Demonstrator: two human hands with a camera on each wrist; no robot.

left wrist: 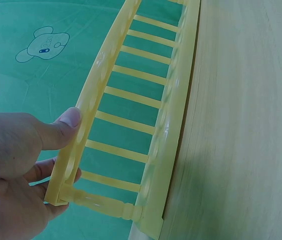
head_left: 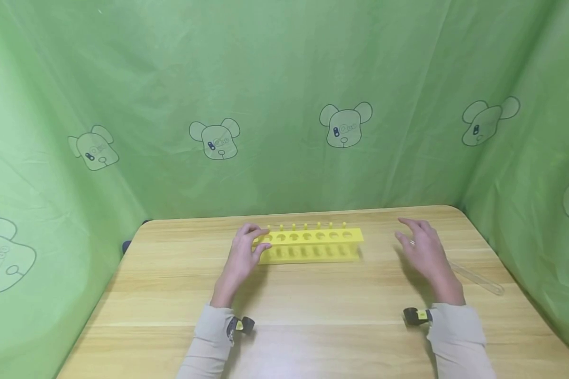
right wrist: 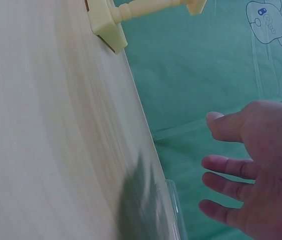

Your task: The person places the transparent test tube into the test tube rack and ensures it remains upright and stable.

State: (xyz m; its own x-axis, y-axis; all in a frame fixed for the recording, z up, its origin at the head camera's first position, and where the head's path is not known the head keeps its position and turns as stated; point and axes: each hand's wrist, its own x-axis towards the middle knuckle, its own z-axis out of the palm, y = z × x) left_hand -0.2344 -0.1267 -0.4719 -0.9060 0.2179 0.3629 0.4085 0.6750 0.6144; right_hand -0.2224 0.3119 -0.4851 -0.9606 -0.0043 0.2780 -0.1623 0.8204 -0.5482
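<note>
A yellow test-tube rack (head_left: 310, 245) with a row of round holes stands on the wooden table (head_left: 284, 316) near its far edge. My left hand (head_left: 246, 250) grips the rack's left end, thumb on the top plate (left wrist: 71, 120) and fingers curled under it. The rack (left wrist: 131, 125) fills the left wrist view. My right hand (head_left: 424, 252) hovers open above the table, right of the rack and apart from it, fingers spread (right wrist: 230, 170). A clear glass test tube (head_left: 476, 279) lies on the table just right of that hand, its rim (right wrist: 173, 210) showing in the right wrist view.
Green cloth with bear prints (head_left: 284, 105) walls in the table at the back and both sides. The rack's right end post (right wrist: 145, 7) shows at the top of the right wrist view. Bare wood lies between my forearms.
</note>
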